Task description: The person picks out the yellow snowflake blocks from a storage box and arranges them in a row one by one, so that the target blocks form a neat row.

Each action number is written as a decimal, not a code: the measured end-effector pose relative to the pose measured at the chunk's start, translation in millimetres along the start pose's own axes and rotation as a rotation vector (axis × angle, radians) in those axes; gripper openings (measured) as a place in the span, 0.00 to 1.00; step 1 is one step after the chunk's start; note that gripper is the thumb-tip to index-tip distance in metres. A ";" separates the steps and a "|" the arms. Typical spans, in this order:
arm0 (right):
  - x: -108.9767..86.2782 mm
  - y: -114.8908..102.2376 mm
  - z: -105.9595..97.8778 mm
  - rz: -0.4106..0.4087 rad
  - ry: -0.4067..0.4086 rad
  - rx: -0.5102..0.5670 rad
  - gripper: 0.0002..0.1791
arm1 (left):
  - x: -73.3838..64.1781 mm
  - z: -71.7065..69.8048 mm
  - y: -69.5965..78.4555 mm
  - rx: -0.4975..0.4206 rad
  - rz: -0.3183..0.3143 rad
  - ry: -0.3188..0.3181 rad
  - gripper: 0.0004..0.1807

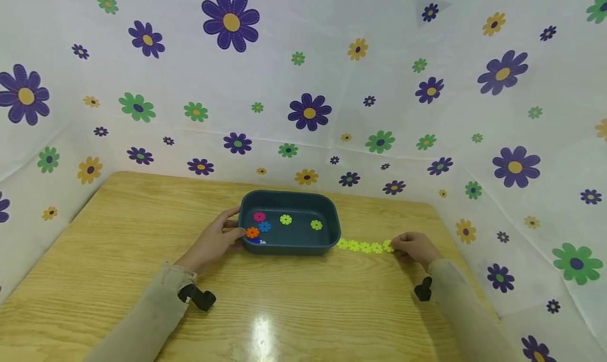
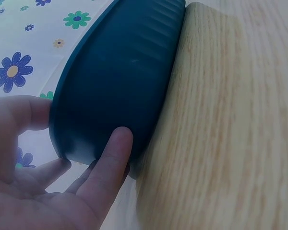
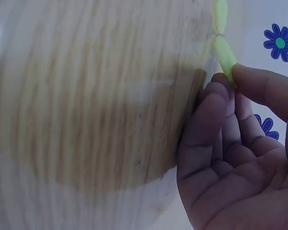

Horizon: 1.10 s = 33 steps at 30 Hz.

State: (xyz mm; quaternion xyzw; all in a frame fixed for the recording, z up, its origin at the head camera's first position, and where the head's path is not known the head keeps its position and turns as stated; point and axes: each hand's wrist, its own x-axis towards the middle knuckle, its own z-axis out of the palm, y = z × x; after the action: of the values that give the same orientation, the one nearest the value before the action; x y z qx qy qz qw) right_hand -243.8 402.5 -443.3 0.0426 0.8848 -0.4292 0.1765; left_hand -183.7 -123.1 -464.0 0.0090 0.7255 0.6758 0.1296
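My left hand (image 1: 213, 241) holds the left end of a dark teal plastic tub (image 1: 289, 249), thumb at the rim and fingers spread against the outer wall (image 2: 110, 86). Inside the tub lie notched flower-shaped discs: an orange disc (image 1: 252, 232) close to my thumb, a blue disc (image 1: 264, 226), a pink disc (image 1: 259, 216) and two yellow-green ones. From the tub's right end a row of several yellow-green discs (image 1: 364, 247) runs to my right hand (image 1: 414, 247). Thumb and fingertips there pinch the endmost disc (image 3: 225, 55).
The tub and the row rest on a wood-grain table (image 1: 303, 304). White sheeting with printed flowers (image 1: 275, 77) stands behind the table and at both sides. Each wrist wears a black camera mount (image 1: 196, 297).
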 end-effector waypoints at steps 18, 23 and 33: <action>0.3 -7.3 4.6 0.007 0.038 -0.123 0.12 | 0.2 -0.4 -0.4 -0.004 0.023 -0.009 0.37; 0.2 -6.5 4.9 0.000 0.032 -0.137 0.13 | -0.3 -0.5 -0.4 0.001 0.016 -0.003 0.37; -0.5 -8.1 6.4 0.012 0.041 -0.152 0.13 | 0.6 -0.1 -0.7 0.004 0.002 0.010 0.36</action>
State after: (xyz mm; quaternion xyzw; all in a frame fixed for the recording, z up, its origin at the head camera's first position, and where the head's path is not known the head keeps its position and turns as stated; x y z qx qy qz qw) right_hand -243.4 392.5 -440.7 0.0433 0.9179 -0.3590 0.1634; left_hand -184.2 -123.2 -464.8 0.0067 0.7276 0.6744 0.1251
